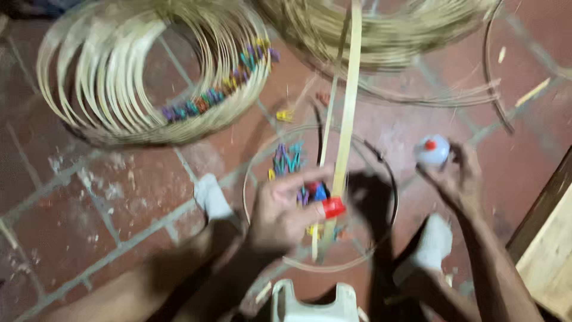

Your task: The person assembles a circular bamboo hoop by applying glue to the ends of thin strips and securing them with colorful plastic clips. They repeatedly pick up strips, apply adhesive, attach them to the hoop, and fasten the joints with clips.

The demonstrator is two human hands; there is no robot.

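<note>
The bamboo strip (347,113) is pinched upright at its lower end by the left hand (283,209), with a red clip (333,207) at the grip, over a thin hoop (390,197) lying on the tiled floor (119,197). A clamping or gluing step seems to be in hand. The right hand (456,179) is closed around a small white bottle with a red cap (432,149), held well apart to the right of the strip. Bringing the bottle across to the clipped joint would likely be called for. Stacked hoops with coloured clips (149,71) lie beyond.
</note>
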